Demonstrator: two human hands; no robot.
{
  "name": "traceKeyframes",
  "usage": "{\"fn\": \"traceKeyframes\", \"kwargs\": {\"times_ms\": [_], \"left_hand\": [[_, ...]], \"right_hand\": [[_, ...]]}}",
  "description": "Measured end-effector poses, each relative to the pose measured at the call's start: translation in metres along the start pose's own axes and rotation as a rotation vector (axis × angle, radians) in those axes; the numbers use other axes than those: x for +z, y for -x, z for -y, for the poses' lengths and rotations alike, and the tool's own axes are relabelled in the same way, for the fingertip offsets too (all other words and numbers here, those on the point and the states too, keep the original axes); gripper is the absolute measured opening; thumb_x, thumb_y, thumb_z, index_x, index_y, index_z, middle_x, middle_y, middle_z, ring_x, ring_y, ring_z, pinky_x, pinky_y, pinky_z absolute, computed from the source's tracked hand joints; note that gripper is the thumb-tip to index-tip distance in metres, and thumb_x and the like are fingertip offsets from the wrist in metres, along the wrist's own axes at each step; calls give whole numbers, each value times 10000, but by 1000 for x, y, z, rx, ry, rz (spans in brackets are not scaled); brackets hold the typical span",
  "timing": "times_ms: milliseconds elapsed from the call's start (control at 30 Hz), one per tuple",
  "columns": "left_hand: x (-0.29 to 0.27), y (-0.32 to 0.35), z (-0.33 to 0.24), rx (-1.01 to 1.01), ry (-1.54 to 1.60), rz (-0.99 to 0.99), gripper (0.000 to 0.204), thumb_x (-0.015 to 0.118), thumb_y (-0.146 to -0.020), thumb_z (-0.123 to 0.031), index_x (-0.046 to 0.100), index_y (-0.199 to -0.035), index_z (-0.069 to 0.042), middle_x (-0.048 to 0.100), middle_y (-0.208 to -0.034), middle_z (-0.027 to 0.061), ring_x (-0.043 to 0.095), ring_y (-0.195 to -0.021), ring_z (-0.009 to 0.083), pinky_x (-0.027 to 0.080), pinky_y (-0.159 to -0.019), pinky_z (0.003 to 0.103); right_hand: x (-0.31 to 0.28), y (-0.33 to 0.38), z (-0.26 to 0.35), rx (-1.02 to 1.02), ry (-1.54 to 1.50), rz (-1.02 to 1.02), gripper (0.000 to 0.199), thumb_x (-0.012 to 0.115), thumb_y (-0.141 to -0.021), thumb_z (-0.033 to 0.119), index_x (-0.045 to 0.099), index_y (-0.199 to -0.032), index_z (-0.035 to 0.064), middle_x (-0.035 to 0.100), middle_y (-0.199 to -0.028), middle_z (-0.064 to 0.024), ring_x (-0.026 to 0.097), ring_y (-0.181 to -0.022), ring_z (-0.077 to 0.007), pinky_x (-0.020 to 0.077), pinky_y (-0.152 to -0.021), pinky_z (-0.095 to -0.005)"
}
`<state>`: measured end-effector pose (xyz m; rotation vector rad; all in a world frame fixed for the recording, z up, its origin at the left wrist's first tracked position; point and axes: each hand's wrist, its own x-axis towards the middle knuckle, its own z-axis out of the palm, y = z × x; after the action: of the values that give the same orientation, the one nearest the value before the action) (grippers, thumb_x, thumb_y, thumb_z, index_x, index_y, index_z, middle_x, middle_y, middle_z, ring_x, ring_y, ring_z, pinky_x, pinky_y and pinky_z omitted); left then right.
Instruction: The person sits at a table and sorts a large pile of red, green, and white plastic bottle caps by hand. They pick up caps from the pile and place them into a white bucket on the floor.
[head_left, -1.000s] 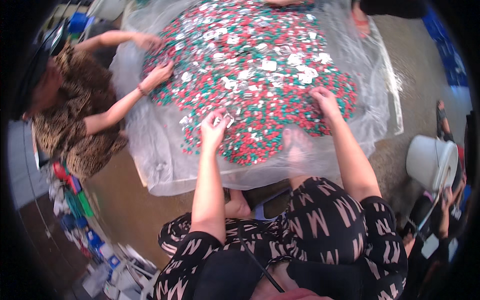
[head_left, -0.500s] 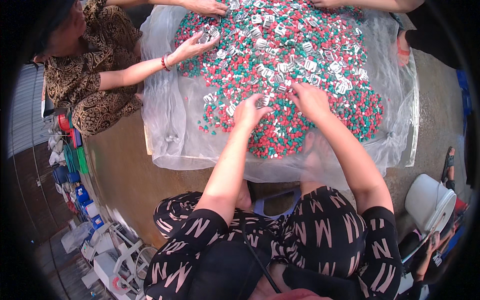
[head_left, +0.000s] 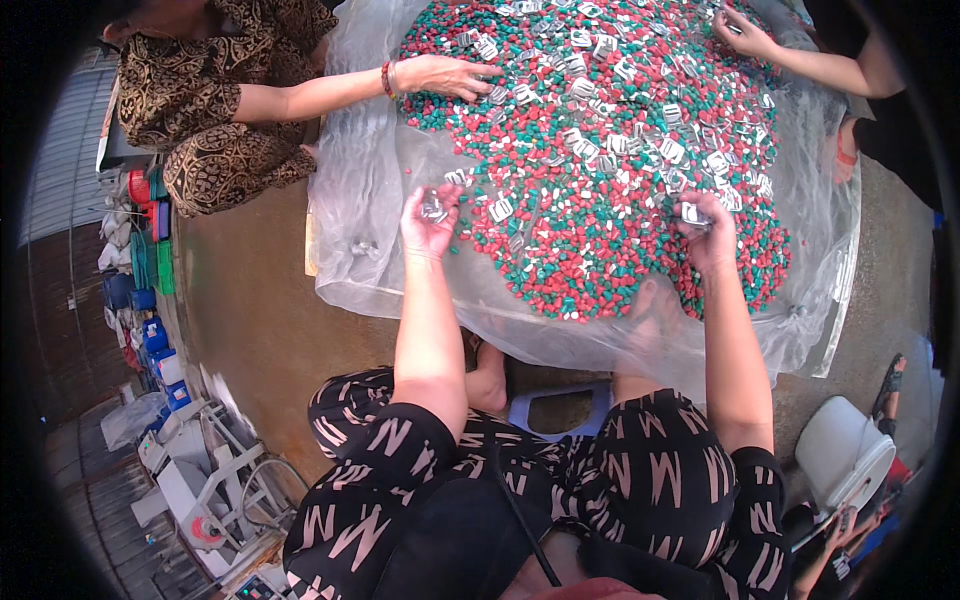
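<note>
My left hand (head_left: 430,225) is turned palm up at the left edge of the heap, its fingers curled round a shiny metal buckle. My right hand (head_left: 712,235) grips another silvery buckle (head_left: 693,214) over the right part of the heap. Beneath and between them spreads a heap of small red, green and white pieces (head_left: 590,235), like pebbles. Many slotted metal buckles lie scattered through it, one of them (head_left: 500,208) just right of my left hand. How many buckles each hand holds I cannot tell.
Translucent mesh sheeting (head_left: 400,285) lies under the heap. At the far left a co-worker's hand (head_left: 450,77) reaches into the pieces; another co-worker's hand (head_left: 742,35) is at the far right. A white bucket (head_left: 845,450) stands right, a blue stool (head_left: 560,410) near my legs.
My hands have moved apart, left hand leftward and right hand rightward, buckles now showing in both. The view has shifted slightly. The left co-worker's hand is now palm down over the heap.
</note>
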<state>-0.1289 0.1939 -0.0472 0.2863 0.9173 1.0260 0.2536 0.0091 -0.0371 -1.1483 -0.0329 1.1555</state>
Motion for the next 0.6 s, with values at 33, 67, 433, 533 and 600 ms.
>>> {"fn": "traceKeyframes", "kwargs": {"times_ms": [33, 67, 433, 533, 600], "left_hand": [[-2, -10, -2, 49, -26, -89, 132, 643, -828, -175, 607, -920, -88, 651, -863, 125, 646, -780, 247, 478, -518, 259], [-5, -22, -5, 98, -54, -178, 135, 646, -830, -166, 604, -932, -90, 649, -837, 121, 648, -764, 237, 473, -505, 256], [20, -36, 13, 168, -1074, -203, 157, 641, -697, 11, 504, -703, -65, 550, -598, 16, 536, -528, 104, 439, -477, 264], [7, -21, 35, 167, -1090, 36, 178, 561, -738, 23, 500, -895, -34, 622, -850, 94, 604, -660, 137, 500, -562, 281], [0, -16, 50, 165, -1267, 44, 309, 591, -742, 14, 505, -1037, -17, 623, -872, 99, 619, -738, 161, 512, -635, 307]], "right_hand": [[-9, -1, 6, -4, 0, -9, 129, 520, -762, 148, 554, -836, 47, 643, -899, -104, 645, -762, -216, 544, -562, -277], [-14, -1, 11, -8, 0, -18, 136, 517, -756, 154, 548, -830, 44, 654, -919, -113, 656, -783, -226, 558, -582, -301], [-22, -16, 7, -109, 593, -240, 117, 642, -848, 194, 620, -894, 88, 512, -671, 56, 445, -532, -25, 343, -439, -190], [-29, -21, 2, -232, 846, -242, 180, 674, -818, 215, 635, -916, 69, 549, -674, 26, 489, -563, -47, 385, -477, -212], [-30, -27, 0, -312, 1034, -267, 242, 702, -787, 245, 646, -946, 72, 563, -668, 3, 511, -577, -76, 412, -513, -243]]}}
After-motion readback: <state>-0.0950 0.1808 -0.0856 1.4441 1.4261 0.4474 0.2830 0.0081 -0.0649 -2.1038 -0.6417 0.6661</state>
